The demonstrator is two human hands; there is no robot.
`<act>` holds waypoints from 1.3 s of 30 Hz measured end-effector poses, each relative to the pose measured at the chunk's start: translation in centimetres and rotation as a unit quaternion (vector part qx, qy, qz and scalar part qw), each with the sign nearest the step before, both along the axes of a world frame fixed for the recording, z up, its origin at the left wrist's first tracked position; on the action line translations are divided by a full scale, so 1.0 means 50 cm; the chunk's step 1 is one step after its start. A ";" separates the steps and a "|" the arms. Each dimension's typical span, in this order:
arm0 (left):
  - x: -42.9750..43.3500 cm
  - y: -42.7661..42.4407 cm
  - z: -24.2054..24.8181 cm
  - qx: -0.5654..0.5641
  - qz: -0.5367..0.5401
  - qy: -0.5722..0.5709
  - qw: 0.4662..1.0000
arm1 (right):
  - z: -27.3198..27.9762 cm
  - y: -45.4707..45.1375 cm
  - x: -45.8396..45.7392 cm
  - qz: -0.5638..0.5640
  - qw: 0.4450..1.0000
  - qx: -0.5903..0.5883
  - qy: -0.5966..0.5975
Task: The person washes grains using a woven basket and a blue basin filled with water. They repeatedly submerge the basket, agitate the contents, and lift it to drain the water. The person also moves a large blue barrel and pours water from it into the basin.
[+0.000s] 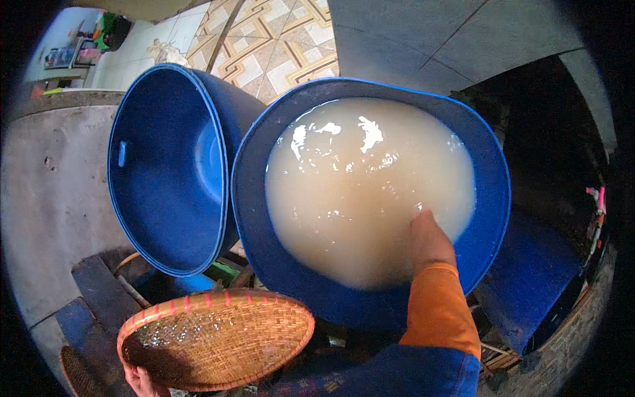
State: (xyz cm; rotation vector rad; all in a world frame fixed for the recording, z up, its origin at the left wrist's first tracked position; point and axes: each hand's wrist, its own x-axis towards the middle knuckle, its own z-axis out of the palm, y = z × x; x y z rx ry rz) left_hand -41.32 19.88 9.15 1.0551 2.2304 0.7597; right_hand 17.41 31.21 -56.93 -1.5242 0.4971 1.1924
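My left hand grips the near left rim of a round woven bamboo winnowing basket, bound with red lacing. The basket is tilted, and its inner face looks wet on the left. My right hand reaches into cloudy beige water inside a large blue plastic drum. The water hides the fingers, so whether they hold anything cannot be seen. An orange cuff shows on that forearm, below a blue sleeve. The basket lies near the drum's lower left side.
A second blue drum, tipped with its mouth towards me, stands close against the left of the first. Beyond them lies patterned tile floor. A concrete surface extends at left. Another woven basket is partly visible at lower left. A blue panel slopes at right.
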 end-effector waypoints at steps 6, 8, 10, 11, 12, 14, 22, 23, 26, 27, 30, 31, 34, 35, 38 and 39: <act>0.081 0.046 0.011 -0.049 -0.007 -0.009 0.999 | 0.016 0.110 -0.072 0.333 0.940 -0.029 -0.069; 0.060 0.033 0.010 -0.052 -0.024 -0.003 0.998 | 0.051 0.112 -0.150 0.479 0.876 -0.008 -0.061; 0.056 0.029 0.011 -0.060 -0.030 0.011 0.998 | 0.113 0.104 -0.212 0.580 0.812 0.038 -0.043; 0.064 0.036 0.015 -0.071 -0.025 0.025 0.997 | 0.149 0.089 -0.235 0.618 0.784 0.064 -0.027; 0.071 0.045 0.015 -0.080 -0.025 0.036 0.996 | 0.188 0.078 -0.243 0.644 0.760 0.088 -0.019; 0.086 0.053 0.000 -0.018 -0.021 -0.031 0.999 | 0.254 0.048 -0.261 0.684 0.718 0.130 -0.001; 0.103 0.114 -0.009 -0.015 -0.013 -0.131 0.991 | 0.473 -0.077 -0.192 0.775 0.494 0.051 -0.391; 0.137 0.123 -0.016 0.022 -0.002 -0.125 0.992 | 0.510 -0.082 -0.194 0.749 0.547 0.062 -0.368; 0.154 0.120 -0.060 -0.017 -0.022 -0.148 0.989 | 0.661 -0.104 -0.201 0.648 0.734 0.094 -0.179; 0.173 0.125 -0.087 -0.018 -0.042 -0.130 0.990 | 0.725 -0.102 -0.211 0.600 0.792 0.109 -0.042; 0.230 0.147 -0.148 -0.078 -0.043 -0.222 0.971 | 0.770 -0.130 -0.257 0.464 0.854 0.225 0.068; 0.242 0.147 -0.172 -0.095 -0.031 -0.268 0.958 | 0.765 -0.147 -0.270 0.427 0.859 0.276 0.054; 0.254 0.138 -0.219 -0.132 -0.047 -0.298 0.944 | 0.776 -0.173 -0.247 0.573 0.802 0.125 -0.118; 0.270 0.141 -0.230 -0.129 -0.063 -0.317 0.938 | 0.792 -0.176 -0.229 0.613 0.774 0.071 -0.142; 0.313 0.178 -0.251 -0.219 -0.108 -0.259 0.935 | 0.769 -0.199 -0.183 0.718 0.694 0.046 -0.026; 0.316 0.183 -0.285 -0.235 -0.143 -0.233 0.933 | 0.713 -0.231 -0.163 0.762 0.647 0.009 -0.026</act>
